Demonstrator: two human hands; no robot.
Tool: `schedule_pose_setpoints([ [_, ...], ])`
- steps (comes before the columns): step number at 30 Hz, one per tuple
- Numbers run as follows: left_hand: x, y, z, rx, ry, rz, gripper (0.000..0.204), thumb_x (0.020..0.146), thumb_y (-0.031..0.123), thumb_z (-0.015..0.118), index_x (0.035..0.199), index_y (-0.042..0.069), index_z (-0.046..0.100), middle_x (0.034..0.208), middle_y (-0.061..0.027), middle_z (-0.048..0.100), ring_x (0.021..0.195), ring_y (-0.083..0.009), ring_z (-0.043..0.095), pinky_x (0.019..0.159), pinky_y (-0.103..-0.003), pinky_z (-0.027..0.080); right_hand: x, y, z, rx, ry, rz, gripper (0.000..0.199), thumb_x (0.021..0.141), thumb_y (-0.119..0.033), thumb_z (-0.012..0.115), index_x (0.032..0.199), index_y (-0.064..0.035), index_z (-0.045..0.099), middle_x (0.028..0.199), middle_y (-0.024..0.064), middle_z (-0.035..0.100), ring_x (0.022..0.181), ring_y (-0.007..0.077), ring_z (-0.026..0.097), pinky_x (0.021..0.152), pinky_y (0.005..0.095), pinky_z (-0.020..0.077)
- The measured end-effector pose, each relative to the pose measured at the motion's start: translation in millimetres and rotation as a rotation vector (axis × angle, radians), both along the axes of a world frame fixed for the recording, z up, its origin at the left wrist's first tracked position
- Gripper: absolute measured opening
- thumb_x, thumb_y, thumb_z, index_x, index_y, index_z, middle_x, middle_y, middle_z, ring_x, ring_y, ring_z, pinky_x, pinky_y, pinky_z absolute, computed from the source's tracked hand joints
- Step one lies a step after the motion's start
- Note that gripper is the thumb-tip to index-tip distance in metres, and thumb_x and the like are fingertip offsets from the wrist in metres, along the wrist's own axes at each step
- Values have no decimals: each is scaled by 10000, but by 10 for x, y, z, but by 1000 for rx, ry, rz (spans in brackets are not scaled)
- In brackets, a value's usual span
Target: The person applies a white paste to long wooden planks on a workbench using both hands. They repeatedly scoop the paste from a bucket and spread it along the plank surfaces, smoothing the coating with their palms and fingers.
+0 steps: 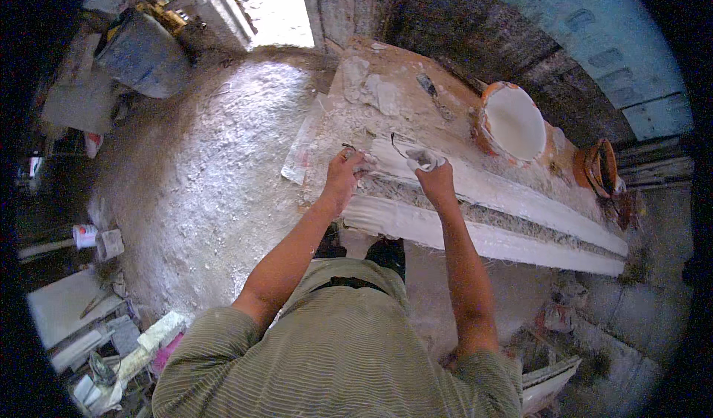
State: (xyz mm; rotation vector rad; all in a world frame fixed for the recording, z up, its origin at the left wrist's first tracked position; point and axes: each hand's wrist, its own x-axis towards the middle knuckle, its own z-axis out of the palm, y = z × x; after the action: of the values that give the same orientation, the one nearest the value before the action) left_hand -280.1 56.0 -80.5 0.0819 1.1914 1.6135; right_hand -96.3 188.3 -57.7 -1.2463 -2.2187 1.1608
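Observation:
Two long white plaster mouldings lie side by side on the dusty bench, with a rough, fibrous grey strip between them. My left hand is at their left end, its fingers closed; a small dark tip pokes out above them, but what it belongs to is too small to make out. Over the far moulding, my right hand grips a crumpled whitish wad. A thin dark wire rises beside that wad; whether they are joined I cannot tell.
An orange bucket with a white-coated inside stands at the bench's back, a smaller orange-brown pot to its right. Plaster scraps litter the bench's far end. A blue barrel stands far left. Boards and debris lie lower left.

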Motion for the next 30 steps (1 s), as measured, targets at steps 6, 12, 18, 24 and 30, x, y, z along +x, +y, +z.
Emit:
schedule_pose_setpoints([
  [6,-117,109,-146,-44,337,-121,195,901,235,645,1007,72,666,886,-28,652,892,-146,631,776,-338,529,8,2,-7,13,102,-156,274,739,-133,786,977,-21,708,920,126,727,821,266,687,788,370,539],
  [12,-144,326,-300,-314,1004,-440,409,875,359,676,1094,13,686,1154,-203,588,1119,-310,549,974,-424,439,296,-32,-130,-12,75,-355,237,728,-91,750,947,-11,710,898,134,727,836,271,696,800,362,537],
  [18,-55,231,-303,-539,1404,-376,694,810,404,730,1337,6,515,1481,-280,297,1365,-485,271,1134,-496,278,283,-134,-186,-132,128,-270,227,791,-14,708,1015,23,697,976,77,725,900,155,667,833,292,504],
  [24,-140,69,-71,-136,1093,-387,517,828,345,742,1198,1,628,1197,-213,603,1136,-302,556,981,-396,436,-126,-353,-290,-255,224,-108,240,778,-10,716,1015,17,688,969,70,721,889,138,653,827,286,504],
  [30,-291,-30,66,-161,671,-350,270,870,264,720,960,9,724,808,-63,720,717,-127,636,691,-290,494,-391,-355,-242,-194,142,-68,252,753,-26,705,999,27,685,939,84,721,874,155,661,816,295,510],
])
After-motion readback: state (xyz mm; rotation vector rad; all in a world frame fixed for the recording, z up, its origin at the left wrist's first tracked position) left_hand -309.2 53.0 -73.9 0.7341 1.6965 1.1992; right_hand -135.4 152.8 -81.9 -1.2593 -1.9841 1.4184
